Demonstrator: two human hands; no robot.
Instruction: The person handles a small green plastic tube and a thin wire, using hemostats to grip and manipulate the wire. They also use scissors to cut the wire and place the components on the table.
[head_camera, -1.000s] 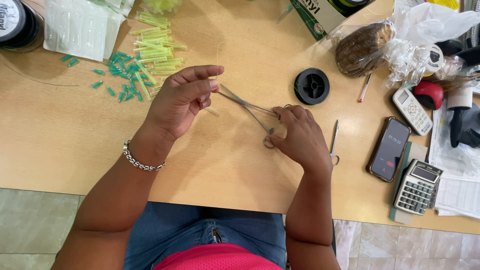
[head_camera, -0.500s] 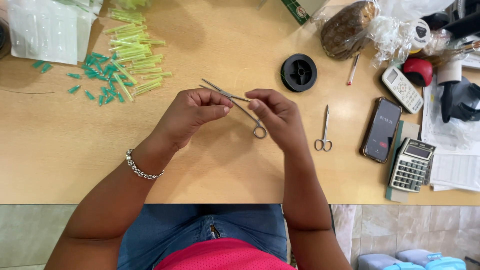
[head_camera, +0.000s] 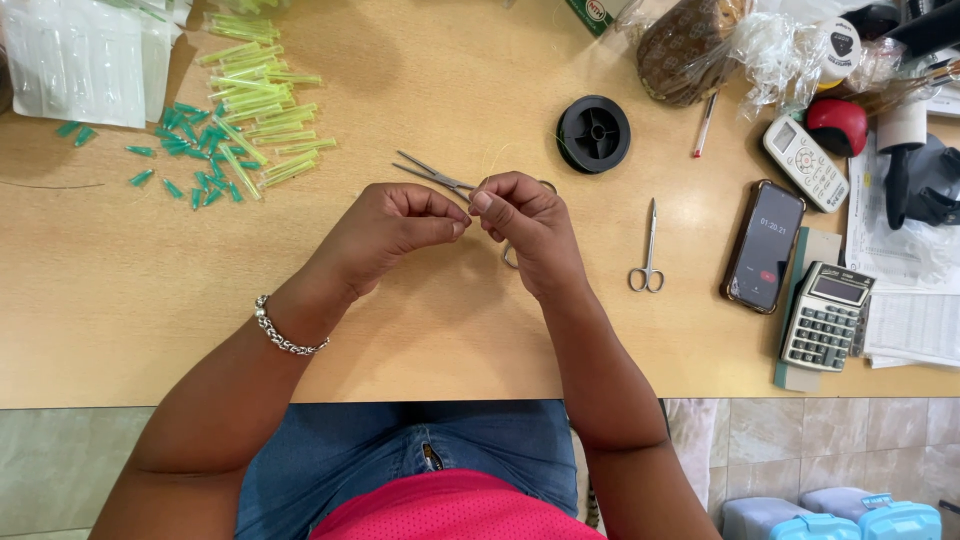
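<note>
The left hand (head_camera: 390, 232) and the right hand (head_camera: 525, 225) meet fingertip to fingertip over the middle of the worktop (head_camera: 420, 330). The left fingers are pinched shut on something too fine to make out. The right fingers are closed around slim steel forceps (head_camera: 432, 177), whose thin shiny tips point up and to the left while a ring handle peeks out below the hand. A faint pale thread (head_camera: 490, 158) curves just above the hands.

A beaded metal bracelet (head_camera: 285, 335) circles the left wrist. To the upper left lies a loose heap of light green plastic tubes (head_camera: 262, 110) and small darker green caps (head_camera: 195, 160), beside clear plastic packets (head_camera: 75, 60). A round black spool (head_camera: 593, 133) sits above the right hand, and small steel scissors (head_camera: 648, 250) lie flat to its right. Further right are a dark phone (head_camera: 765, 245), a grey calculator (head_camera: 825, 315) and crumpled clear wrapping (head_camera: 780, 50).

The worktop is smooth, light wood; below its edge show pale floor tiles (head_camera: 800, 440).
</note>
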